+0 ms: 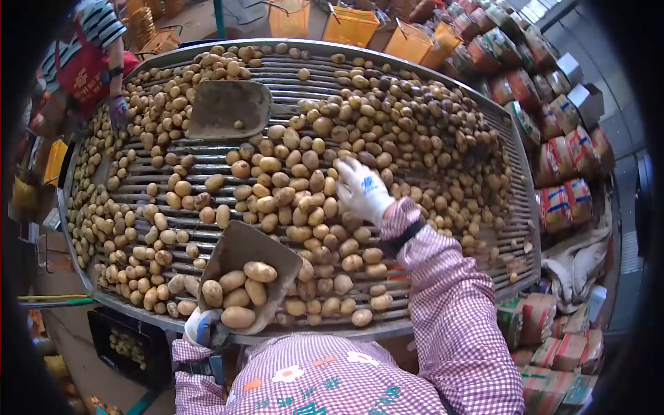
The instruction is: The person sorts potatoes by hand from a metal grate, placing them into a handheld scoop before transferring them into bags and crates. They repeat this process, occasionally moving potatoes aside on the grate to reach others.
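Observation:
My left hand (200,328), in a white and blue glove, is closed at the near end of a scoop (232,252). Its fingers are partly hidden. Several large potatoes (238,297) lie in the scoop, which rests over the slatted sorting table (207,149). My right hand (364,188), in a white glove with blue print and dirty fingertips, reaches over the middle of the potato heap (290,187). Its fingers are apart and touch the potatoes, with nothing visibly gripped. Darker potatoes (415,117) crowd the far right side of the slats.
A second scoop (228,111) lies among potatoes on the far side. At the far left, a co-worker's gloved hand (118,111) hangs by the table edge. Orange crates (351,28) stand behind, filled net sacks (567,155) are stacked right, and a black crate (128,346) sits below left.

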Available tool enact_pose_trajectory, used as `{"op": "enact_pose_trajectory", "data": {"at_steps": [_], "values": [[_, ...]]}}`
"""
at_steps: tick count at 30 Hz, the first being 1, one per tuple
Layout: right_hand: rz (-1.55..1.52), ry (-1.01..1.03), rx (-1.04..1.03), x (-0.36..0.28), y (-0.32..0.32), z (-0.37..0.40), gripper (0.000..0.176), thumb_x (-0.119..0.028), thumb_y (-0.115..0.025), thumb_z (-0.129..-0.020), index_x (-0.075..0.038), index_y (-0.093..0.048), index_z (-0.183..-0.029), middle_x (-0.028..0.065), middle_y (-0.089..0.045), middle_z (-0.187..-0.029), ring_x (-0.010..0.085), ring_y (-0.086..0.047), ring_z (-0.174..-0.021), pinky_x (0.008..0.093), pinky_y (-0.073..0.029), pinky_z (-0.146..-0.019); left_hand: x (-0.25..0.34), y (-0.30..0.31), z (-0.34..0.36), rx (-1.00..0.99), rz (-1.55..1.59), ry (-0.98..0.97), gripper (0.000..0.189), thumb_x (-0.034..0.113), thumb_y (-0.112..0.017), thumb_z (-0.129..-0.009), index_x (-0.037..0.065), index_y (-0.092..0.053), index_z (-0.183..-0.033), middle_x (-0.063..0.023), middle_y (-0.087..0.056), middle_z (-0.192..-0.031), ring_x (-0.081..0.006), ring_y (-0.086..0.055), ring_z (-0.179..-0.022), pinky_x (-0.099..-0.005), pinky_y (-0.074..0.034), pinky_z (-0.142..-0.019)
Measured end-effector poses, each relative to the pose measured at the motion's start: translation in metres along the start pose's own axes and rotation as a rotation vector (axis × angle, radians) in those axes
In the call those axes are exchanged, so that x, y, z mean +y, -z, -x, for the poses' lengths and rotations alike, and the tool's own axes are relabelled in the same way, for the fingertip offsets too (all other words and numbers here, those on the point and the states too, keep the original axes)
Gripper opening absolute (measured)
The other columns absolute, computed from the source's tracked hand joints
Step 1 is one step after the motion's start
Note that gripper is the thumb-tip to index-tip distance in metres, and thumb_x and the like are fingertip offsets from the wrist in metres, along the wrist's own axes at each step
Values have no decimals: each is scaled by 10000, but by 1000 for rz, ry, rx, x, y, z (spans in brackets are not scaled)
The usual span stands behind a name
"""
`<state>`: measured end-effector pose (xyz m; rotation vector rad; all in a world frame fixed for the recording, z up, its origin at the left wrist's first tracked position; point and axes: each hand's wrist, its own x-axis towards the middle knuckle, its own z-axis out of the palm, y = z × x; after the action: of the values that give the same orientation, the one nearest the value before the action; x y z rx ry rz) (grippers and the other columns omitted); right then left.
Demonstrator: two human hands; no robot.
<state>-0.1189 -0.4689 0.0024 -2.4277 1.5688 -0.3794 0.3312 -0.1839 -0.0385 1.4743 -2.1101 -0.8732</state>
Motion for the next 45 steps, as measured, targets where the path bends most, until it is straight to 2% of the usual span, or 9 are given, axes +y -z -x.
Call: {"op": "enact_pose_trajectory", "data": {"at_steps": [13, 16, 20, 24, 27, 30, 34, 40, 45], "values": [[255, -39, -259, 69, -47, -188, 703, -142, -684, -866, -163, -456, -1531, 119, -518, -1476, 357, -504, -1357, 443, -453, -1128, 25, 5, -7, -33, 107, 313, 240, 134, -825, -767, 83, -745, -988, -195, -701, -1128, -387, -695, -1037, -434, -571, -838], [-316, -44, -60, 100, -59, -169, 642, -193, -717, -864, -63, -526, -1463, 192, -578, -1427, 362, -544, -1336, 434, -432, -1139, 32, 13, -15, -18, 38, 321, 220, 130, -825, -767, 98, -760, -975, -177, -707, -1129, -374, -692, -1053, -425, -569, -857], [-1478, -152, -77, 64, -14, -109, 717, -265, -794, -906, 16, -475, -1483, 108, -603, -1365, 196, -589, -1242, 330, -480, -1072, 35, 21, -21, -137, 36, 272, 168, 75, -733, -862, 64, -751, -1029, -158, -713, -1165, -317, -698, -1066, -412, -571, -885], [-1708, -201, -167, 27, 0, -50, 760, -276, -789, -923, 21, -417, -1515, 129, -588, -1396, 236, -606, -1271, 381, -482, -1112, 80, 3, -125, -125, 120, 305, 162, 74, -722, -871, 60, -750, -1030, -155, -713, -1167, -311, -697, -1068, -411, -571, -886], [-1808, -262, -168, 2, -3, -13, 742, -261, -799, -905, 11, -425, -1486, 154, -593, -1369, 294, -627, -1256, 477, -546, -1073, 58, 6, -85, -110, 176, 355, 158, 74, -714, -878, 57, -749, -1031, -154, -713, -1170, -307, -696, -1069, -411, -570, -887], [-1971, -331, -217, -31, 2, 19, 782, -222, -813, -881, 1, -402, -1509, 149, -594, -1356, 274, -647, -1221, 441, -554, -1072, 45, 3, -54, -93, 245, 432, 154, 73, -706, -885, 54, -748, -1031, -152, -713, -1172, -302, -695, -1070, -410, -570, -888], [-1785, -338, -159, -70, 11, 59, 815, -73, -776, -838, 8, -380, -1546, 114, -585, -1330, 215, -614, -1240, 322, -497, -1074, 37, 1, -20, -84, 329, 489, 150, 72, -695, -894, 50, -747, -1033, -149, -713, -1174, -297, -694, -1071, -409, -570, -890], [-896, -99, 135, -90, 12, 139, 715, -93, -839, -812, -45, -521, -1450, 129, -495, -1420, 239, -476, -1374, 372, -386, -1182, 23, 11, 3, -166, 418, 455, 146, 71, -679, -907, 44, -745, -1034, -146, -714, -1179, -288, -692, -1074, -408, -570, -892], [-1288, -412, 247, -105, 13, 224, 681, -70, -815, -864, -18, -489, -1460, 109, -525, -1438, 187, -523, -1316, 337, -436, -1131, 26, -12, -40, -312, 481, 416, 144, 70, -665, -919, 39, -744, -1035, -143, -714, -1182, -281, -691, -1075, -408, -569, -894]]}}
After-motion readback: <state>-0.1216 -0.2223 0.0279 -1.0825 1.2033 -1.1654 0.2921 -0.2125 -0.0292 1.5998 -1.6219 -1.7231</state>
